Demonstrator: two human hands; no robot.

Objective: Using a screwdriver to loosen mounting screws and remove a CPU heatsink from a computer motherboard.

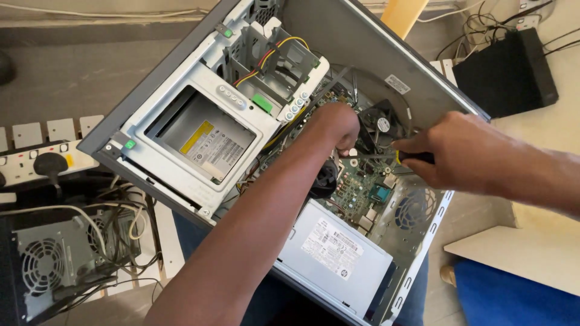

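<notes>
Couldn't see the screwdriver [403,158] tip, it vanished behind the left hand [336,125] just past the right hand's [450,151] grip. Left fingertips were buried down by the motherboard [362,178] too. Both arms ran off frame.

The floor [66,78] is a dull grey-brown, lit by soft, even daylight. At the left lies a white power strip [36,160] with a black plug [49,163] in it, and below that a loose grey power supply unit [51,259] with a round fan grille sits among tangled cables [121,223]. At the upper right a flat black box [507,72] rests near more wires. A pale cream surface [531,247] fills the lower right, with something blue [513,296] beneath it.
</notes>
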